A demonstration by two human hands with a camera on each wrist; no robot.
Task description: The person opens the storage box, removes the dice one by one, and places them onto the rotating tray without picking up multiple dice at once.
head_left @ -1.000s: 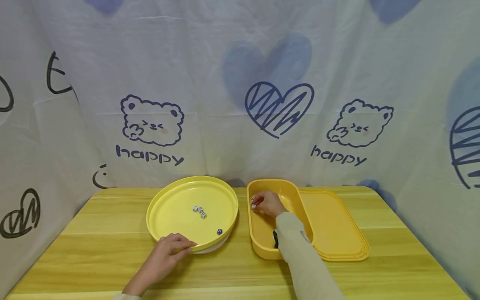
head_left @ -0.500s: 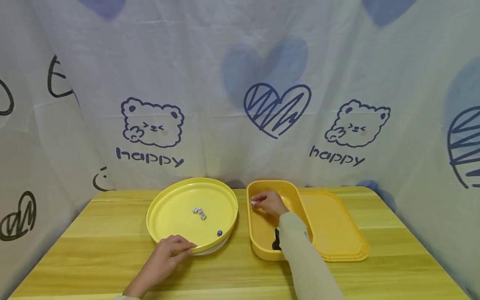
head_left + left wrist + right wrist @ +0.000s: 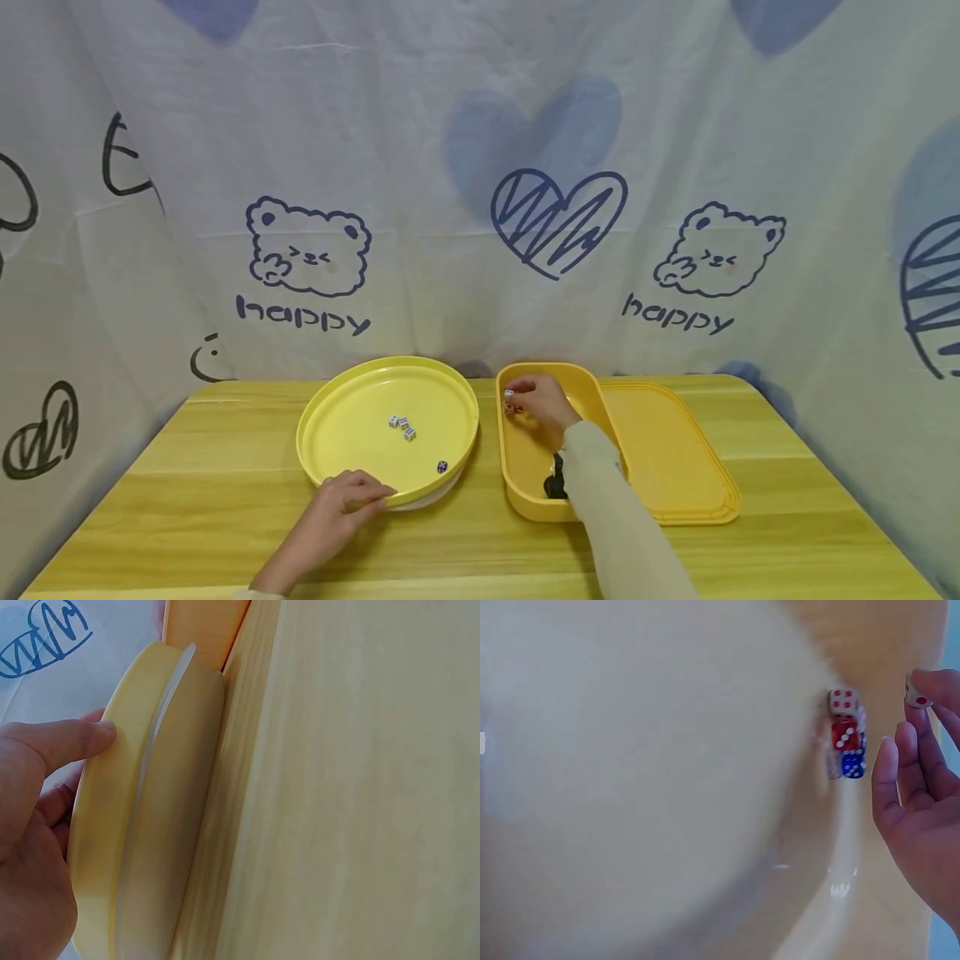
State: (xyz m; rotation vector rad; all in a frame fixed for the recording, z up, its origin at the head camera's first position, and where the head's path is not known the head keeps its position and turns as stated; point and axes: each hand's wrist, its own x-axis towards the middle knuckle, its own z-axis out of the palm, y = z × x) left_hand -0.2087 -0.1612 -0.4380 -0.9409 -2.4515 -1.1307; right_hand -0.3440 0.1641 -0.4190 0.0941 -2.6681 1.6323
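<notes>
In the head view, my left hand (image 3: 339, 515) grips the near rim of a round yellow tray (image 3: 352, 392). The left wrist view shows the thumb (image 3: 101, 733) on the tray's outer wall, other fingers behind the rim. Three white dice (image 3: 408, 434) and a dark blue die (image 3: 442, 467) lie in it. Over the deep orange-yellow box (image 3: 513, 492), my right hand (image 3: 547, 404) pinches a white die (image 3: 919, 693) between thumb and fingers. Below the hand, by the box wall, dice sit clustered: a white die (image 3: 844, 701), a red die (image 3: 846, 736) and a blue die (image 3: 853, 765) among them.
A black object (image 3: 555, 482) lies at the box's near end, partly hidden by the right sleeve (image 3: 618, 517). To the box's right, a flat orange-yellow lid (image 3: 675, 450) rests on the wooden table (image 3: 187, 475). A printed cloth (image 3: 420, 250) hangs behind.
My right hand has lifted the white die a little, away from the cluster, and red dice now show beneath it. The left hand stays on the tray rim.
</notes>
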